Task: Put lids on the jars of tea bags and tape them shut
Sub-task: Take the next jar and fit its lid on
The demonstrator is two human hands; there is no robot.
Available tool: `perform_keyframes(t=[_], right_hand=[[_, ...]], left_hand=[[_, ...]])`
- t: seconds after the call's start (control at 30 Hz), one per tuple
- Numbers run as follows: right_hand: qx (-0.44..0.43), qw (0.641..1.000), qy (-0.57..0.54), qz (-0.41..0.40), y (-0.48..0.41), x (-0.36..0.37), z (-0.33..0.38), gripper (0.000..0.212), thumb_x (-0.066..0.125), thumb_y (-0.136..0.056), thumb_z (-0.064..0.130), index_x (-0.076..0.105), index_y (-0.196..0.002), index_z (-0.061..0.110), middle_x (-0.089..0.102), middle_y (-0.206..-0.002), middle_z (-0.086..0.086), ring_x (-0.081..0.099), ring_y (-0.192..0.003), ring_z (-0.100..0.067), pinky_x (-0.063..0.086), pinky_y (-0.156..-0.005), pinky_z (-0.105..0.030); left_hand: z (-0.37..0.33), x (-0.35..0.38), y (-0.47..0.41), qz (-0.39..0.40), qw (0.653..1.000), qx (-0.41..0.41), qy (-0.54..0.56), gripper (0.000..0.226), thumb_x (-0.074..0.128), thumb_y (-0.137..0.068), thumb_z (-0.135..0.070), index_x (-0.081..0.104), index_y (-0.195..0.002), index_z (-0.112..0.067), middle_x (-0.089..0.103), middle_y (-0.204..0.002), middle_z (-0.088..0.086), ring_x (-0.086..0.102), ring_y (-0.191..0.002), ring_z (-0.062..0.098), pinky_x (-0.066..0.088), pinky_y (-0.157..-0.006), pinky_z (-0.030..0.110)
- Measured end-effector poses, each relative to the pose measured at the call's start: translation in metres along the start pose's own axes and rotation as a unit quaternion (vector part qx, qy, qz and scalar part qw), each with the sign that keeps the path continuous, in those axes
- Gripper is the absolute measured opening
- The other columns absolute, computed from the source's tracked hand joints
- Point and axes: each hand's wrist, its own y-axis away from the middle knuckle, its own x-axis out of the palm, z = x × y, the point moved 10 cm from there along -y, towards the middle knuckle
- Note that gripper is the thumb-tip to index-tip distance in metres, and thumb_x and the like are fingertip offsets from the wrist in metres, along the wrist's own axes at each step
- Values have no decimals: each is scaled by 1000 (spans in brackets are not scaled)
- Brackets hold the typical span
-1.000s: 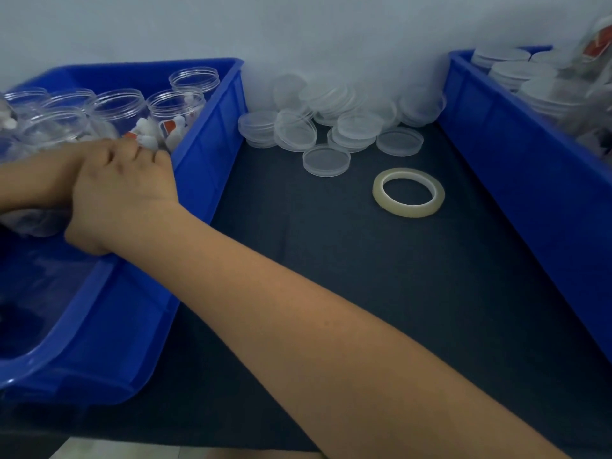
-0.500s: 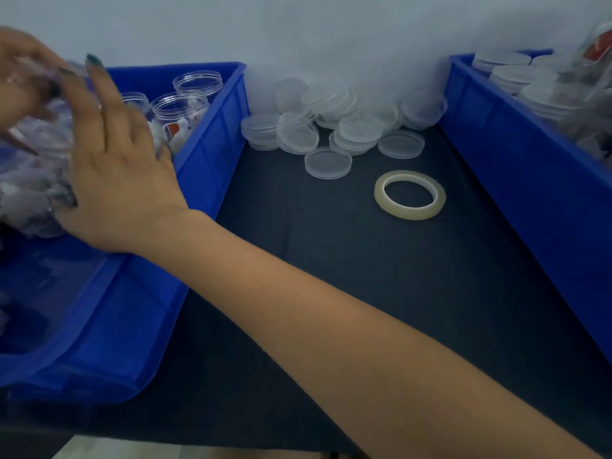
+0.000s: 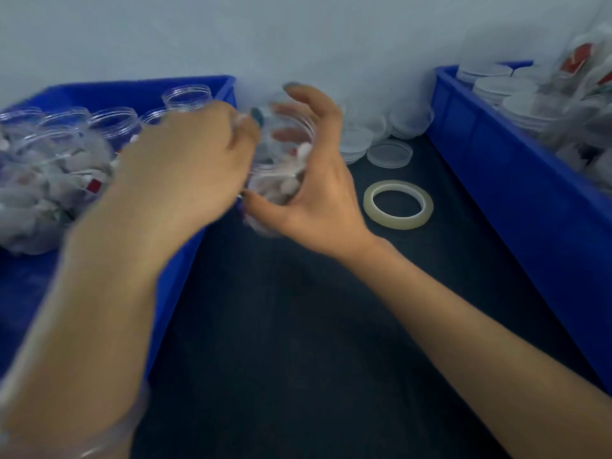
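No readable text anywhere. Only red patches on the tea bag tags [image 3: 94,185] in the left bin and on the packaging at top right [image 3: 578,58], both too blurred to read.

Containers:
- left blue bin [image 3: 212,86]: clear open-mouthed jars [image 3: 114,119] in rows, stuffed with pale tea bags, no lids on them.
- right blue bin [image 3: 490,140]: jars with lids on [image 3: 496,84], packed along the far end.
- dark table top [image 3: 298,326] between the bins: loose clear lids [image 3: 410,117] heaped against the wall, one single lid [image 3: 390,154] lying flat just in front of the heap.
- tape roll [image 3: 397,204]: flat on the table, near the single lid, apart from it.

Work piece: one jar [image 3: 281,160] of tea bags, held up between both hands, just right of the left bin's wall, in front of the lid heap. Mouth looks uncapped; motion blur, so can't be sure.

Hands:
- left hand [image 3: 185,167]: fingers curled onto the jar's left side, gripping it. Blurred. Clear bangle [image 3: 109,435] on that wrist.
- right hand [image 3: 318,187]: wide cupped grip round the jar's right and far side, thumb under the near lower edge, index tip sticking up above the rim.
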Motion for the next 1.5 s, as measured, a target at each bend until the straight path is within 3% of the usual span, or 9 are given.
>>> perform_keyframes(t=[0.13,0.3,0.6,0.73,0.87,1.03,1.17,1.3,1.5], right_hand=[[71,994,87,7,23,-28,-46,97,85,-69,30,27,-146,17,53,-135,9,60,-118,-10,55,-92,-41],[139,989,29,-28,33,-46,-81,107,89,-66,29,24,-151,21,52,-135,16,57,-125,-10,52,-100,-43],[237,964,-84,91,43,-29,-117,99,93,-62,4,38,-144,17,61,-135,-6,59,-126,-14,48,-105,-33],[250,959,-80,105,43,-31,-120,90,91,-63,-2,44,-134,27,63,-129,5,62,-119,-6,49,-96,-20],[249,961,-76,93,45,-32,-119,90,89,-66,-5,42,-139,17,64,-131,-5,63,-120,-13,51,-101,-26],[255,961,-56,89,46,-32,-119,92,91,-67,5,40,-142,22,63,-129,-1,63,-117,-8,49,-102,-23],[261,959,-52,93,47,-32,-117,91,90,-69,3,39,-142,21,62,-129,-2,63,-116,-9,50,-102,-22],[256,961,-55,90,46,-32,-116,88,89,-70,0,39,-141,19,61,-132,-2,61,-118,-7,48,-100,-18],[255,962,-49,86,45,-33,-118,81,89,-70,1,40,-124,36,59,-125,14,59,-111,10,46,-89,-8]], left_hand=[[-15,71,7,105,988,-35,111,49,24,-104,-53,62,-119,-27,69,-121,8,64,-111,36,49,-98,52],[8,142,-15,108,897,-145,404,36,40,-107,-39,70,-113,-19,75,-107,3,71,-101,20,54,-97,49],[-27,179,-44,163,933,26,320,54,72,-81,-34,65,-128,-9,62,-132,11,58,-125,27,44,-108,47],[-27,182,-44,164,950,59,261,58,59,-71,-56,76,-97,-7,71,-108,8,65,-105,26,50,-94,45],[-24,180,-45,173,954,61,239,18,64,-83,-46,68,-88,-29,67,-93,-8,65,-94,18,53,-79,38],[18,123,-69,51,893,-62,442,15,40,-108,-36,50,-102,-27,71,-114,-7,65,-113,16,49,-101,43],[10,59,-72,2,855,-26,517,31,28,-108,-45,49,-106,-21,79,-89,-1,72,-105,17,53,-97,40],[-29,67,-63,149,913,27,378,34,39,-108,-41,66,-100,-23,73,-70,-8,73,-81,5,55,-77,25],[-65,79,-58,170,958,85,215,23,52,-103,-15,73,-110,-21,70,-113,-1,63,-101,13,50,-92,30]])
